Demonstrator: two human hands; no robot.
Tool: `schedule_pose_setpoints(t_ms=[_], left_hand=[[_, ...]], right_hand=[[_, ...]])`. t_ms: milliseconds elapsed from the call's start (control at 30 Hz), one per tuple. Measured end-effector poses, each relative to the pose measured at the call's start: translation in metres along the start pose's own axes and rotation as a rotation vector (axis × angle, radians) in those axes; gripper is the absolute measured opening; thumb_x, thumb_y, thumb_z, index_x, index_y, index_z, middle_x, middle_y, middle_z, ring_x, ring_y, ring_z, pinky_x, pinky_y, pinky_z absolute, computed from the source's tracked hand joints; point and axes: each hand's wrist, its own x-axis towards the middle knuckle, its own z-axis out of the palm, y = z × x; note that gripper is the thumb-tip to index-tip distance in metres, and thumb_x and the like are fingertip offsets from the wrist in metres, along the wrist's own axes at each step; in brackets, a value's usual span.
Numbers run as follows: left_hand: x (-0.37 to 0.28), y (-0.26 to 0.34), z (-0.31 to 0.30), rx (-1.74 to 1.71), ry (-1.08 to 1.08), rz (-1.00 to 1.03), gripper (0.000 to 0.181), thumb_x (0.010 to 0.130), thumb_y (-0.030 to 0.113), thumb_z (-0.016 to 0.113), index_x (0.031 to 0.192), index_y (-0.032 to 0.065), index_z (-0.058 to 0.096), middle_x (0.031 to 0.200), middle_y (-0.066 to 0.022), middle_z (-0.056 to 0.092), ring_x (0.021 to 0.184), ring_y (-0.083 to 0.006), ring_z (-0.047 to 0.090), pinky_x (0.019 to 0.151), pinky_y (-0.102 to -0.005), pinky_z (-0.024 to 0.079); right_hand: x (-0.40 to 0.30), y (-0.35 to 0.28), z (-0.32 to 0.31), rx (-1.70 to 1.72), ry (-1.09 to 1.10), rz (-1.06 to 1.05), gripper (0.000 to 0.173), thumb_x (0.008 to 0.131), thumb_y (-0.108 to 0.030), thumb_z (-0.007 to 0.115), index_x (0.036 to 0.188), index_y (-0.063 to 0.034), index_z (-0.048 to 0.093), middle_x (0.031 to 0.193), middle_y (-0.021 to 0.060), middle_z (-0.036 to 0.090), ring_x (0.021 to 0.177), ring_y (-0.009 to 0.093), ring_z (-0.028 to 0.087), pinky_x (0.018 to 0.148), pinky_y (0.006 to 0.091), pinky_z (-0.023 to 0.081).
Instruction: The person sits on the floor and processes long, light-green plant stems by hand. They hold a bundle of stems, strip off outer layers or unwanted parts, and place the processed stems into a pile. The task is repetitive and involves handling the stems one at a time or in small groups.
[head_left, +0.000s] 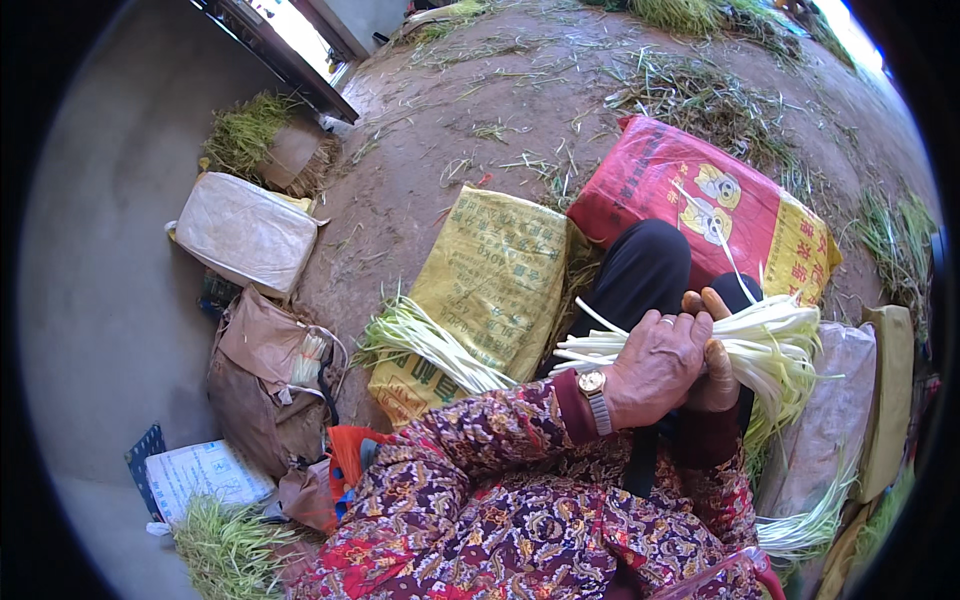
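My left hand (654, 367), with a wristwatch and a ring, closes over the stems of a bunch of pale leafy shoots (772, 341). The bunch lies sideways above my lap, cut ends to the left and yellow-green leaves hanging to the right. From the far side my right hand (720, 379) wraps around the same stems; its fingers look brownish, and the left hand hides part of it. One long shoot sticks up out of the bunch. A smaller bunch of shoots (450, 345) rests on a yellow printed woven sack (499, 255) left of my knees.
Beyond my knees lies a red and yellow printed sack package (675, 195). A whitish sack (817, 405) and more shoots (806, 521) are at my right. Leftward stand a brown bag (255, 390) and a white wrapped block (247, 229). Trimmings (697, 105) litter the earthen floor.
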Motion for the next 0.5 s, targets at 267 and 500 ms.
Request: schedule_pose_setpoints(t_ms=[267, 500], left_hand=[[0.026, -0.032, -0.046, -0.663, -0.487, -0.051, 0.072, 0.062, 0.022, 0.086, 0.12, -0.0041, 0.053, 0.095, -0.0167, 0.068, 0.092, -0.0289, 0.068, 0.082, -0.0386, 0.052], [0.026, -0.047, -0.022, -1.027, -0.87, -0.125, 0.054, 0.061, 0.021, 0.087, 0.102, -0.0047, 0.064, 0.088, -0.0131, 0.071, 0.082, -0.0192, 0.068, 0.074, -0.0349, 0.054]], right_hand=[[0.007, -0.018, -0.002, -0.458, -0.071, -0.274, 0.092, 0.078, -0.051, 0.074, 0.142, 0.0081, 0.044, 0.141, 0.0204, 0.049, 0.13, 0.027, 0.048, 0.111, 0.041, 0.037], [0.012, -0.028, -0.013, -0.762, -0.285, -0.427, 0.095, 0.075, -0.057, 0.074, 0.142, 0.0064, 0.048, 0.14, 0.0236, 0.049, 0.129, 0.033, 0.048, 0.11, 0.0452, 0.035]])
